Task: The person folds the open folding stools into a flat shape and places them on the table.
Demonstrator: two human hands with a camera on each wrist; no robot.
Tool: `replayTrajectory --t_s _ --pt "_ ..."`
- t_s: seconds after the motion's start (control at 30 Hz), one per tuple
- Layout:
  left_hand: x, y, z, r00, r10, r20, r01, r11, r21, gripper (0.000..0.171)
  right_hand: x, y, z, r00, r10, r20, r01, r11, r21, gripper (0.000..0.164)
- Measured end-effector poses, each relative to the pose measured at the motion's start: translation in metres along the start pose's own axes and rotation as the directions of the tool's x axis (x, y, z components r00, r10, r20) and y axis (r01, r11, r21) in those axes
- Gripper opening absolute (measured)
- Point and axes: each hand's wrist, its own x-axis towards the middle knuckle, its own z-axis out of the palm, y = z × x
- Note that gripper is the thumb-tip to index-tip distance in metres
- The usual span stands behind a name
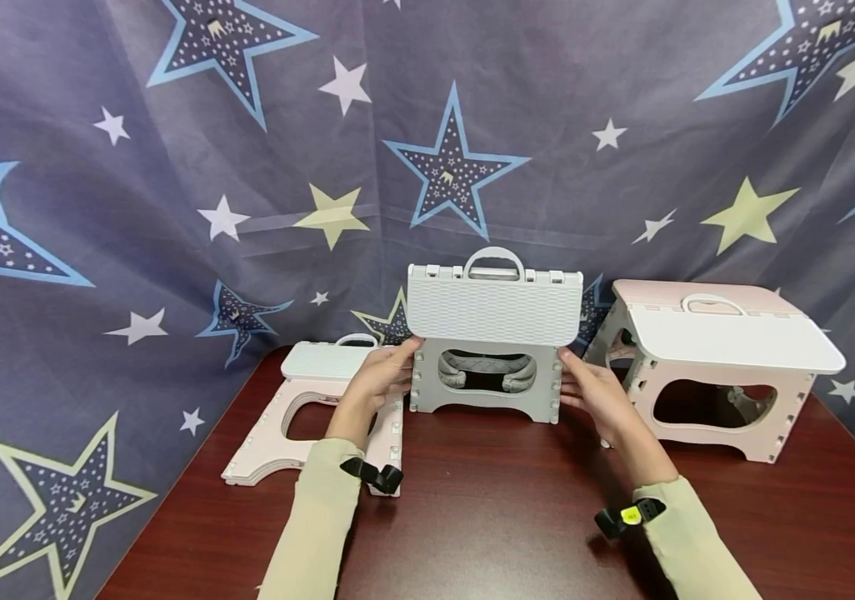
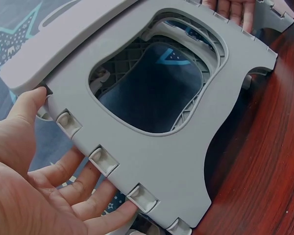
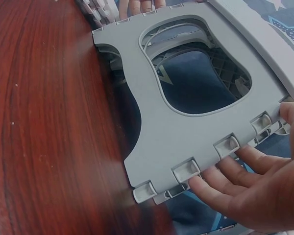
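Note:
A grey folding step stool [image 1: 493, 310] stands on the table between my hands, its slatted-looking top tilted toward me and its carry handle upward. My left hand [image 1: 378, 383] holds its left side edge; in the left wrist view the thumb sits just under the top and the fingers [image 2: 88, 191] touch the hinge row. My right hand [image 1: 603, 396] grips the opposite edge the same way, its fingers [image 3: 230, 181] along the hinges in the right wrist view. Through the cut-out of the front leg panel [image 3: 152, 132], the rear frame shows.
To the left, a pink folding stool [image 1: 258, 442] with a pale top lies folded flat, partly behind my left forearm. On the right stands an unfolded pink stool [image 1: 735, 333] with a white top section. Star-patterned cloth [image 1: 547, 183] hangs behind the dark red table [image 1: 487, 508].

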Motion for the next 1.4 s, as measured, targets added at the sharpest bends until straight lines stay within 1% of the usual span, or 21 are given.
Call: replayTrajectory --t_s 0.2,0.3,0.47,0.67,0.9,0.97,1.1,1.2,1.3,1.4 --pt "-0.0017 0.0028 -0.0001 0.999 -0.030 -0.031 0.029 0.999 -0.015 0.058 0.0004 -0.0005 0.0026 0.999 0.006 -0.034 -0.005 1.000 0.030 0.073" --pt "-0.0001 0.0032 -0.0002 0.998 -0.045 -0.051 0.044 0.999 -0.027 0.052 0.0005 -0.0007 0.0038 0.999 0.009 -0.047 -0.008 0.999 0.031 0.074" --pt "0.0017 0.0036 -0.0003 0.996 -0.064 -0.062 0.061 0.996 -0.060 0.046 0.0001 -0.0006 0.0048 0.999 0.007 -0.052 -0.005 1.000 0.031 0.076" --pt "0.0027 0.0042 -0.0007 0.995 -0.076 -0.059 0.071 0.994 -0.080 0.049 0.0005 -0.0006 0.0047 0.999 -0.004 -0.049 0.006 0.999 0.032 0.079" --pt "0.0045 0.0033 -0.0003 0.996 -0.074 -0.042 0.068 0.989 -0.135 0.038 0.0005 -0.0012 0.0049 0.999 -0.005 -0.050 0.006 1.000 0.026 0.081" --pt "0.0046 0.0028 -0.0004 0.996 -0.072 -0.046 0.066 0.989 -0.132 0.039 0.0003 -0.0013 0.0050 0.999 -0.003 -0.051 0.004 1.000 0.022 0.081" --pt "0.0042 0.0022 -0.0007 0.995 -0.075 -0.059 0.069 0.992 -0.108 0.049 0.0002 -0.0010 0.0052 0.999 0.001 -0.049 0.000 1.000 0.010 0.082" --pt "0.0040 0.0022 -0.0005 0.995 -0.076 -0.059 0.070 0.993 -0.098 0.053 0.0006 -0.0008 0.0051 0.999 -0.002 -0.050 0.003 1.000 0.027 0.081" --pt "0.0037 0.0028 -0.0001 0.996 -0.076 -0.049 0.071 0.992 -0.100 0.054 0.0012 -0.0004 0.0047 0.999 -0.005 -0.050 0.007 0.999 0.044 0.080" --pt "0.0031 0.0034 0.0002 0.997 -0.067 -0.034 0.063 0.993 -0.097 0.053 0.0018 0.0005 0.0044 0.999 -0.007 -0.050 0.009 0.999 0.037 0.080"
